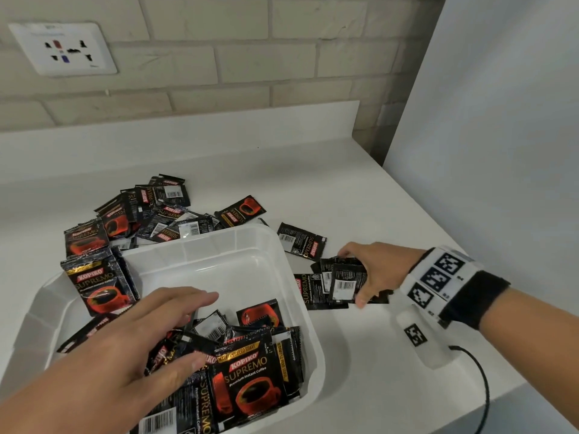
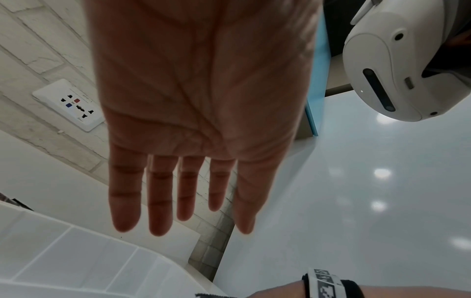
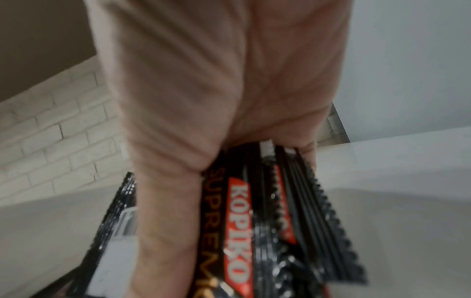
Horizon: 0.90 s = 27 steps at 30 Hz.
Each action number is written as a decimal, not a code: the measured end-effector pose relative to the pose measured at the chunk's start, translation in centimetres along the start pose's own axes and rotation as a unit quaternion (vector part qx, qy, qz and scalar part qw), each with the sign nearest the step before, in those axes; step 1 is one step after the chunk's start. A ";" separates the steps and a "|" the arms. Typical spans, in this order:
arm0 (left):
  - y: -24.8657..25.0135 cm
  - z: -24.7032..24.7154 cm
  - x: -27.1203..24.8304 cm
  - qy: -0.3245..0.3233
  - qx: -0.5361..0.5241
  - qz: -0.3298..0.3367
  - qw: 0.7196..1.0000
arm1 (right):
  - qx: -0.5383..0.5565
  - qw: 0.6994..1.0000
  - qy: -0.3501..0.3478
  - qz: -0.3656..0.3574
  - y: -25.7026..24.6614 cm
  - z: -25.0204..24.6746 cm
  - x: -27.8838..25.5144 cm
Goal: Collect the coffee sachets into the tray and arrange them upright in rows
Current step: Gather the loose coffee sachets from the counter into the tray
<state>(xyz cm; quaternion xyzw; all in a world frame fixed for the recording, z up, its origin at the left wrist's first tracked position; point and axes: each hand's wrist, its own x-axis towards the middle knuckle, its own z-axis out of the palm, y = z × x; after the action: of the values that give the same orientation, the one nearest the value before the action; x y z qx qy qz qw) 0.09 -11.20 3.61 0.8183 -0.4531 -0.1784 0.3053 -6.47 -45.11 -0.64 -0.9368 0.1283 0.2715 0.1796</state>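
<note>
A white plastic tray (image 1: 275, 245) sits on the counter. Several black Kopiko sachets (image 1: 250, 380) lie jumbled in its near end, and a small stack (image 1: 100, 283) stands upright at its left wall. My left hand (image 1: 163, 327) hovers over the tray with fingers (image 2: 160, 201) straight, holding nothing. To the right of the tray my right hand (image 1: 366, 274) grips a bunch of sachets (image 1: 344, 280), seen edge-on in the right wrist view (image 3: 254, 221). A loose pile of sachets (image 1: 156, 214) lies behind the tray.
Single sachets (image 1: 302, 241) lie on the white counter (image 1: 391, 355) between the tray and my right hand. A brick wall with a socket plate (image 1: 64, 48) rises behind. A white side wall (image 1: 501, 120) closes the right. The counter's front edge runs near right.
</note>
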 end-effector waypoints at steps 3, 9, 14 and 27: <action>-0.2 -0.1 0.1 0.007 -0.011 -0.008 1.000 | -0.053 0.997 0.051 -0.001 -0.2 0.2 0.6; -0.4 0.1 0.8 0.013 -0.025 -0.032 0.999 | 0.009 0.995 0.099 -0.007 -0.6 -0.4 -0.4; 0.2 0.4 1.8 0.024 -0.083 -0.046 0.995 | 0.342 0.904 0.209 -0.147 -4.0 -1.6 -3.8; 1.1 -0.5 2.1 0.084 -0.270 -0.020 0.959 | 0.394 0.866 0.142 -0.273 -15.3 1.2 -4.7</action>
<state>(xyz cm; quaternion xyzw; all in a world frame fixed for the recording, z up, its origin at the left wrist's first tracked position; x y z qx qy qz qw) 0.76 -13.26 4.72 0.7262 -0.3440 -0.2314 0.5484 -5.70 -30.10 5.11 -0.8143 -0.0122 0.0030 0.5803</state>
